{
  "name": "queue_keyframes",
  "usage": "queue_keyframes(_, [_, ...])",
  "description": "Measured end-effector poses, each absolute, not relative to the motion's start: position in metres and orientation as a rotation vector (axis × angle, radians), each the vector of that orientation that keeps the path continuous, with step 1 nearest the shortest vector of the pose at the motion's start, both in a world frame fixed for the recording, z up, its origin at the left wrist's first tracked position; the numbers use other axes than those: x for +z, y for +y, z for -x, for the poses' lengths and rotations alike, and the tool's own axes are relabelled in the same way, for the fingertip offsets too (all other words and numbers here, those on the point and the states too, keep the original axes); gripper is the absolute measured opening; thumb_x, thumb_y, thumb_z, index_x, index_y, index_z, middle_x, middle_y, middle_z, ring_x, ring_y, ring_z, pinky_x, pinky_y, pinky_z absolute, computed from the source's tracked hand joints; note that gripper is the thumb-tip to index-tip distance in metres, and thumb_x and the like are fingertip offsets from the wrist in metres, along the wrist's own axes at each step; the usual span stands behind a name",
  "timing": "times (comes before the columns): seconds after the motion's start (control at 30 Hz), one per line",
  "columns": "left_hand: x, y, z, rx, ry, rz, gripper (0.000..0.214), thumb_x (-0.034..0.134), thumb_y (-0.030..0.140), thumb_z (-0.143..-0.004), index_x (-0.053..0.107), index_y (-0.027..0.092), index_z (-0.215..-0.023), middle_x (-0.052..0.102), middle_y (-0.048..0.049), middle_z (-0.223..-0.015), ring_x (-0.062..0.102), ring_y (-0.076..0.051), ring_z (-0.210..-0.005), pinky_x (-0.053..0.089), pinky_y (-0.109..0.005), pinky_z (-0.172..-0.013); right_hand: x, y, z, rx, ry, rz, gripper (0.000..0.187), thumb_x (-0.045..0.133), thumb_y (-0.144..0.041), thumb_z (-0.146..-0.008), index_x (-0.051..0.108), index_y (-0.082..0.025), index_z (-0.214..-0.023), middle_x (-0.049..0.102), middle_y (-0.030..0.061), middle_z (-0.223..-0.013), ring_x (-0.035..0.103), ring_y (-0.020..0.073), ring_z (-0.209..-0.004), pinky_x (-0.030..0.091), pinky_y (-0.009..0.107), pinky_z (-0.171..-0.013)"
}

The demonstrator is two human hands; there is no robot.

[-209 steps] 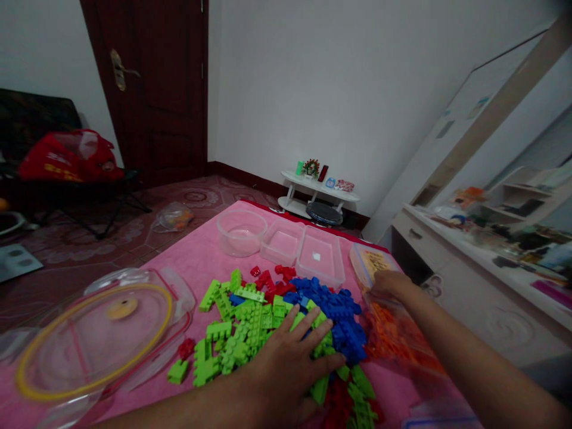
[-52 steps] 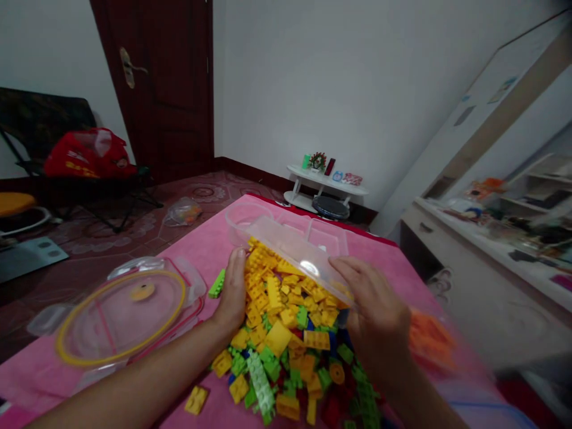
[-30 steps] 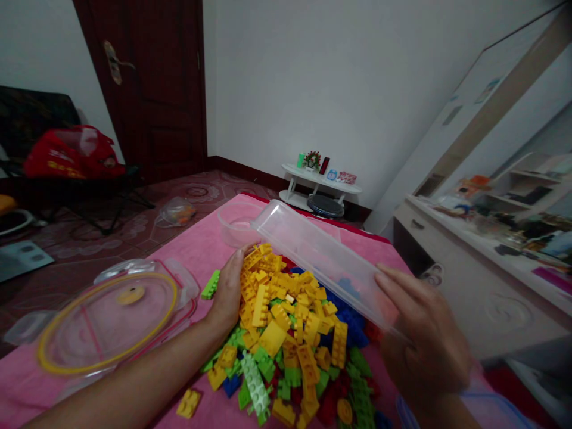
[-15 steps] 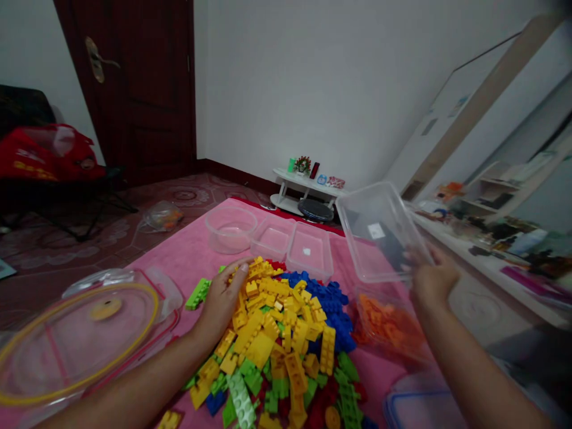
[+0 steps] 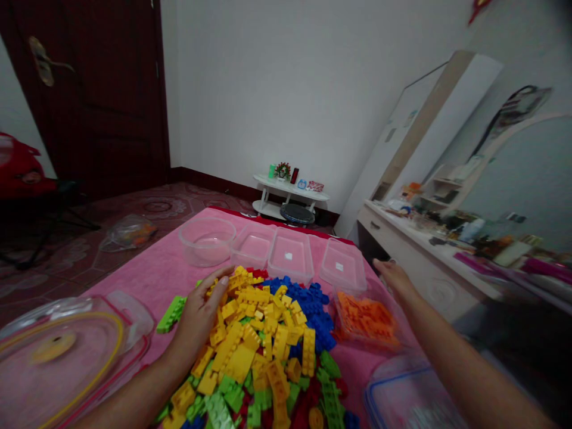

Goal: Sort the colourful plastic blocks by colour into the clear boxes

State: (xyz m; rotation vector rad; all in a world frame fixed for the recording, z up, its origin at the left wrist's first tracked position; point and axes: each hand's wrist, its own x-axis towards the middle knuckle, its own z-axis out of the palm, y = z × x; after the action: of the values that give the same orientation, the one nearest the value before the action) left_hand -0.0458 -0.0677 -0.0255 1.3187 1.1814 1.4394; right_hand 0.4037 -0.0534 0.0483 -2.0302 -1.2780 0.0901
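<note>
My left hand (image 5: 201,310) rests against the upper left of a big heap of yellow toy building bricks (image 5: 250,322), fingers spread and thumb apart. Green bricks (image 5: 232,396) show along the heap's near side, and blue bricks (image 5: 308,304) lie on its right. To the right, my right hand (image 5: 394,277) is stretched out with nothing in it, just beyond the right edge of a clear rectangular container (image 5: 343,265) standing on the pink cloth. Below that container, a clear box holds orange bricks (image 5: 369,319).
A round clear tub (image 5: 207,241) and two rectangular containers (image 5: 290,256) line the far side of the pink cloth (image 5: 147,268). Clear lids (image 5: 75,351) lie at the left, and a blue-rimmed lid (image 5: 402,393) at the near right. A dresser (image 5: 379,226) stands beyond on the right.
My right hand has lowered the clear rectangular container onto the cloth beside the others and let go of it. My left hand stays on the bricks. The view has turned right.
</note>
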Motion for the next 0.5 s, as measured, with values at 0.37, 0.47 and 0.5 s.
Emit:
queue_keyframes(0.37, [-0.018, -0.063, 0.049, 1.384, 1.15, -1.416, 0.059, 0.039, 0.06, -0.084, 0.063, 0.017, -0.116, 0.064, -0.0087, -0.12, 0.057, -0.027, -0.112, 0.043, -0.039, -0.098, 0.062, -0.156, -0.365, 0.313, -1.587, 1.878, 0.031, 0.057, -0.041, -0.072, 0.071, -0.014, -0.08, 0.071, 0.0086, -0.081, 0.064, 0.0238, -0.078, 0.048, 0.035, -0.074])
queue_keyframes(0.47, [-0.011, -0.059, 0.052, 1.264, 1.199, -1.498, 0.064, 0.036, 0.065, -0.082, 0.066, 0.016, -0.112, 0.068, -0.0104, -0.111, 0.059, -0.029, -0.109, 0.044, -0.042, -0.095, 0.056, -0.174, -0.369, 0.283, -1.61, 1.918, 0.029, 0.056, -0.037, -0.073, 0.071, -0.015, -0.084, 0.072, 0.0085, -0.085, 0.065, 0.0245, -0.082, 0.048, 0.036, -0.078])
queue_keyframes(0.5, [-0.009, -0.058, 0.053, 1.229, 1.218, -1.551, 0.064, 0.037, 0.066, -0.081, 0.067, 0.017, -0.11, 0.068, -0.0108, -0.11, 0.059, -0.029, -0.109, 0.044, -0.043, -0.095, 0.053, -0.18, -0.371, 0.26, -1.617, 1.947, 0.029, 0.056, -0.037, -0.073, 0.071, -0.015, -0.086, 0.072, 0.0089, -0.087, 0.065, 0.0246, -0.084, 0.048, 0.036, -0.079])
